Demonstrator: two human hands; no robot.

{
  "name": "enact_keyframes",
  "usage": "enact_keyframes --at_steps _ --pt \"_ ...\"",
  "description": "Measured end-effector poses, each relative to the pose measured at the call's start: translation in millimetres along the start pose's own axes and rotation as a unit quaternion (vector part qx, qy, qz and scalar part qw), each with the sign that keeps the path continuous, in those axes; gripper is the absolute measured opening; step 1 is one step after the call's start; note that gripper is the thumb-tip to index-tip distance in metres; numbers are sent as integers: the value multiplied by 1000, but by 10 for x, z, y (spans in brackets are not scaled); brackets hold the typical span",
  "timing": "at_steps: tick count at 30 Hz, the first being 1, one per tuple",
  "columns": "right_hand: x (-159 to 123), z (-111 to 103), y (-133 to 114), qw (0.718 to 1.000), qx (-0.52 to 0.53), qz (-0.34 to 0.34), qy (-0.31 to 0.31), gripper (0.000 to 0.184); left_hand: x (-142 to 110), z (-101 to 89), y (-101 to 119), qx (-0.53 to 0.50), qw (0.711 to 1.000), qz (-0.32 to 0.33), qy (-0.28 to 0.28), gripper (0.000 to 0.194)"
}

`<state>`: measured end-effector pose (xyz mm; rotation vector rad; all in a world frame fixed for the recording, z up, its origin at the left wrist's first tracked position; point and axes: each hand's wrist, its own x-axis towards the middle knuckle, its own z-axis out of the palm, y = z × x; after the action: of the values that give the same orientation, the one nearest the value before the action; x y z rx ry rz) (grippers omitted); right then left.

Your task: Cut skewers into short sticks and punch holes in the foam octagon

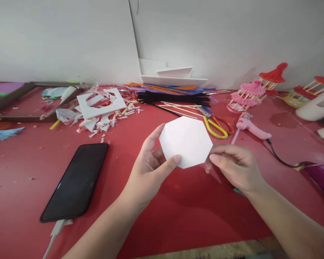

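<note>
A white octagonal board (186, 142) is raised over the red table, its flat face toward me. My left hand (156, 154) grips its left side, thumb across the front near the lower edge and fingers behind. At the right corner, my right hand (232, 162) pinches the edge between thumb and fingers. Beyond the board lie scissors (217, 129) with yellow and red handles and several thin wooden sticks (182, 106). Part of a small green object (236, 189) shows under my right hand.
A black phone (75, 183) on a white cable lies left. White board scraps (102, 111) are piled behind it. Coloured pipe cleaners (172, 95) lie along the wall. A pink glue gun (252, 127) with its cord and small pink-and-red tiered models (251, 93) stand right.
</note>
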<state>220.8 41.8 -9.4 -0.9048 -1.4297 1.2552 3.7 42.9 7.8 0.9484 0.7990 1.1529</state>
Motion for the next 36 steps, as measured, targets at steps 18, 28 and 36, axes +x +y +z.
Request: enact_keyframes --at_steps 18,28,36 --pt "15 71 -96 982 -174 6 74 4 3 -32 -44 123 989 68 46 35" --pt "131 -183 11 798 -596 32 86 43 -106 -176 3 564 787 168 -182 37" --pt "-80 -158 -113 759 -644 97 -12 33 -490 -186 199 717 654 129 -206 49"
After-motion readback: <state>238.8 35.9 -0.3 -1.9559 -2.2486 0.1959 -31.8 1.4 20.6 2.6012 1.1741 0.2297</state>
